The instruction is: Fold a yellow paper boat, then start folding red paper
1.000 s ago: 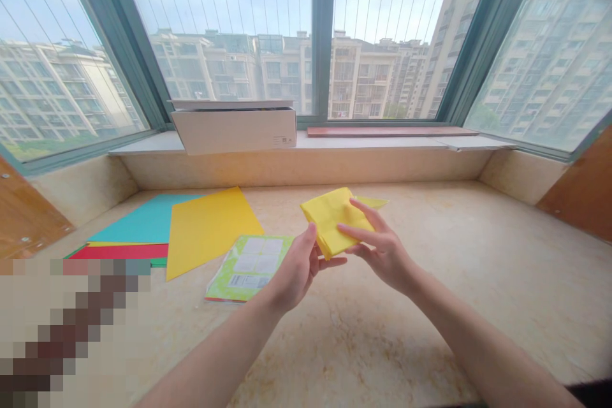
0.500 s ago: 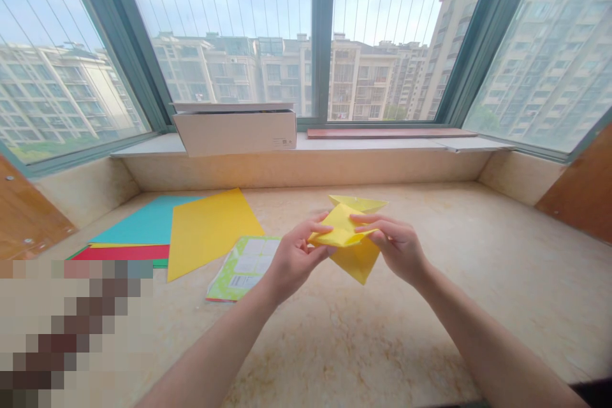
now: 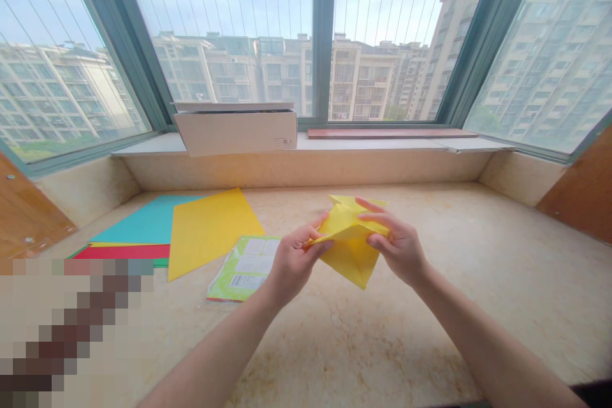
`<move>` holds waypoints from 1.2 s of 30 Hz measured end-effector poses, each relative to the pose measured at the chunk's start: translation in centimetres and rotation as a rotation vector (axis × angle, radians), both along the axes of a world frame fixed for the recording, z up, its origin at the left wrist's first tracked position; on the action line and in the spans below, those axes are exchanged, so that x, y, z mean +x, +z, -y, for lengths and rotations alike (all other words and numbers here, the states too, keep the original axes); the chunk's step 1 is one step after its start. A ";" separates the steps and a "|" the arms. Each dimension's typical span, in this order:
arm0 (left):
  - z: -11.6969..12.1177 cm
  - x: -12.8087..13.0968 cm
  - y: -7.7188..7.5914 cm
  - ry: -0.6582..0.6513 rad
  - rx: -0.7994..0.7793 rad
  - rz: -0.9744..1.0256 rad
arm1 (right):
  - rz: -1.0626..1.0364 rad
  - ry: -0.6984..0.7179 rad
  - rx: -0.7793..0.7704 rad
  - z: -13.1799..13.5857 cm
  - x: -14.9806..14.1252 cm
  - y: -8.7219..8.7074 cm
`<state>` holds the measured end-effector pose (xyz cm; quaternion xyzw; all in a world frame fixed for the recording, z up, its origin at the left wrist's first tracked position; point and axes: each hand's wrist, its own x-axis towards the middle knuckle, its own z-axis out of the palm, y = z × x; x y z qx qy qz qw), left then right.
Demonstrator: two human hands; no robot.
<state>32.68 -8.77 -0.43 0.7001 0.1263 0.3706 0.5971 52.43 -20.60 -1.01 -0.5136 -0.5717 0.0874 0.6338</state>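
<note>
A piece of folded yellow paper is held up over the stone counter between my two hands. It has several flaps, one pointing down toward me and another standing out at the far side. My left hand is closed on its left edge, thumb in front and fingers behind. At the right, my right hand grips the paper's edge, with the thumb below and the fingers lying over an upper flap. The inner folds are partly covered by the fingers.
A flat yellow sheet overlaps blue and red sheets at the left. Beside my left hand lies a green-patterned packet. A white box stands on the sill under the window.
My right hand's fingers have lifted and shifted slightly up and right. The upper flap, pressed flatter before, now stands more open, and the lower flap shows more.
</note>
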 end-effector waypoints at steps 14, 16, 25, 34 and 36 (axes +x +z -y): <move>0.0 -0.3 -1.0 0.119 0.536 -0.128 | -0.280 0.122 -0.104 -0.6 -0.7 -0.1; -0.3 -0.3 -1.2 0.149 0.647 -0.147 | -0.188 0.106 -0.161 -0.7 -0.8 -0.7; -1.7 -0.7 -1.5 0.164 0.942 -0.251 | 0.191 -0.062 -0.157 -0.6 -0.7 -1.2; -3.4 0.6 -3.4 -0.003 0.931 -0.622 | 0.732 -0.165 -0.237 -1.7 1.5 -3.6; -3.3 0.5 -3.5 -0.030 0.936 -0.653 | 0.801 -0.101 -0.292 -1.8 1.6 -4.1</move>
